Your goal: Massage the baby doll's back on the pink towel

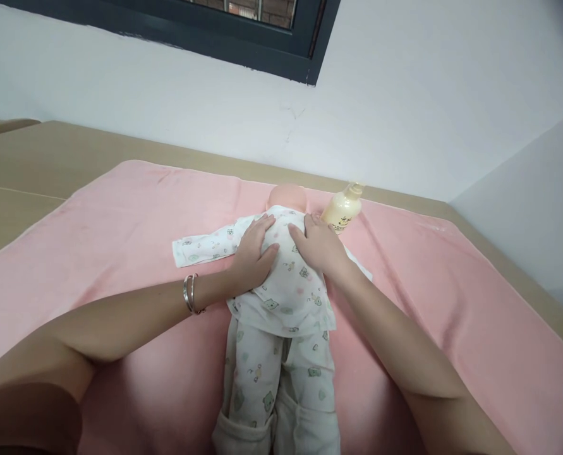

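A baby doll (287,197) lies on a pink blanket (158,221), its bald head at the far end. It wears a white printed top (288,297) and matching trousers (257,373) with turned-up cuffs. My left hand (255,256) rests on the left side of the top, fingers stretched and thumb apart. Across from it, my right hand (321,246) lies on the upper right side of the top, also with fingers extended. One sleeve (205,246) reaches out to the left; the other is mostly hidden behind my right hand and forearm.
A pale yellow pump bottle (345,205) stands on the blanket just beyond my right hand. Under the blanket is a wooden surface (86,148), bordered by a white wall (215,114) with a dark window frame (281,54).
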### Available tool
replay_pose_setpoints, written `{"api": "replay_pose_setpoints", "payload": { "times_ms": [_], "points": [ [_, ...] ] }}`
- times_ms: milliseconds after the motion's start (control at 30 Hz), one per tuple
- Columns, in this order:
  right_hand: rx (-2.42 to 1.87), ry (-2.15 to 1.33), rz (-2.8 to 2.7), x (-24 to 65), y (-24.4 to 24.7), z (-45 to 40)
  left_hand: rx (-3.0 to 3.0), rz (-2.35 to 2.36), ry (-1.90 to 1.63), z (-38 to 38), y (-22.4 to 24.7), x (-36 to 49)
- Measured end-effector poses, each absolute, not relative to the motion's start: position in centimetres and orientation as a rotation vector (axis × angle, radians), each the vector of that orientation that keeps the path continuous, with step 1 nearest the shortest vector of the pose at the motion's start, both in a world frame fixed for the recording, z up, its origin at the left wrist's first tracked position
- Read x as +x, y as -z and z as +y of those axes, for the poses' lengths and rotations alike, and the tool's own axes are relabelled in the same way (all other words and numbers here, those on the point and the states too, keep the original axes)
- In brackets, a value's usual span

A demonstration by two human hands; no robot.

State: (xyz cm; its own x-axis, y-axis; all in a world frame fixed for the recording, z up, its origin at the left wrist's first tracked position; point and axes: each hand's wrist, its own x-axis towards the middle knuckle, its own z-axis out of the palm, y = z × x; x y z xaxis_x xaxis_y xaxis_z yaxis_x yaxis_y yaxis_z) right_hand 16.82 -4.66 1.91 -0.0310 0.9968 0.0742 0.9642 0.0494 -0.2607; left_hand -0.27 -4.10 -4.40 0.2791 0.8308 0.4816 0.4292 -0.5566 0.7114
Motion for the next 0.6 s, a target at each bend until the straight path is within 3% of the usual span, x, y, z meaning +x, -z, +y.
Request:
{"api": "replay_pose_setpoints", "payload": {
  "times_ms": [100, 200, 333, 600],
  "points": [
    [-2.105, -0.061, -2.121, 15.8, -1.7, -6.3, 2.123, 1.135, -1.205, -4.0, 4.4, -0.3],
    [-1.858, 0.089, -2.288, 14.5, -1.2, -8.1, 2.144, 1.126, -1.227, -3.9, 4.5, -0.3],
    [-1.645, -0.076, -2.381, 15.1, -1.2, -6.8, 2.164, 1.104, -1.244, -3.7, 4.6, -0.4],
    [-1.877, -0.206, -2.053, 17.6, -0.4, -3.3, 2.282, 1.171, -1.06, -3.2, 4.1, -0.6]
  ]
}}
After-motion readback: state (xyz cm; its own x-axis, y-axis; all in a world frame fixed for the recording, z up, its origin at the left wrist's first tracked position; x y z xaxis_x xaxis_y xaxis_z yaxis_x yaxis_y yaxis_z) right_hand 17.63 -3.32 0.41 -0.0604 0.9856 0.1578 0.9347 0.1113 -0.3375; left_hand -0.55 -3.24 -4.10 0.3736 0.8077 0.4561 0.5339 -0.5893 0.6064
